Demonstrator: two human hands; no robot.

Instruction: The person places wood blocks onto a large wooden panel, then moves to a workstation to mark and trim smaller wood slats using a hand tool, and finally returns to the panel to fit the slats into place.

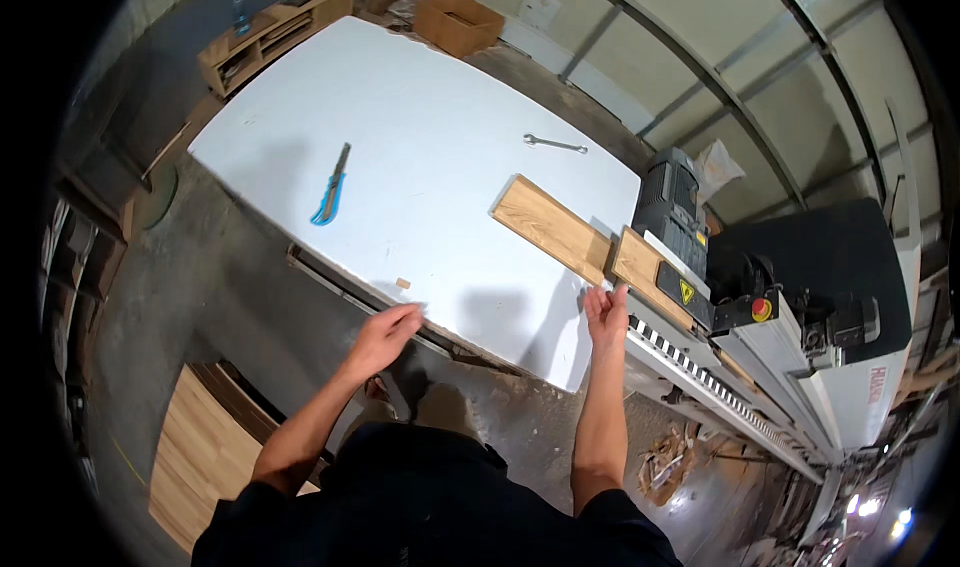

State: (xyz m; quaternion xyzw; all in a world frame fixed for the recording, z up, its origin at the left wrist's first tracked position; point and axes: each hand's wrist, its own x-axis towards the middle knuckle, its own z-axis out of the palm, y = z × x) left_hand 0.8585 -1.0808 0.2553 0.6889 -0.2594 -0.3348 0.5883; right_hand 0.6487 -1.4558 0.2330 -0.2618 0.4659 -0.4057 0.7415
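My left hand (pixel 386 339) hovers by the near edge of the white table (pixel 420 147), its fingers loosely stretched and nothing visible in them. Just beyond it lies a small brown wood chip (pixel 403 283). On the right, my right hand (pixel 606 317) is open with its fingers extended, at the near end of a wood-grain board (pixel 552 229) lying flat on the table. A second wood-grain board (pixel 640 265) sits partly under the machine's black guard (pixel 685 292), close to those fingertips. Whether the fingers touch either board I cannot tell.
A blue utility knife (pixel 330 195) and a wrench (pixel 555 144) lie on the table. Along the right runs a machine with a grey motor (pixel 670 202) and a feed track (pixel 700 372). Wood panels (pixel 205 447) stand at lower left; a cardboard box (pixel 457 24) is behind.
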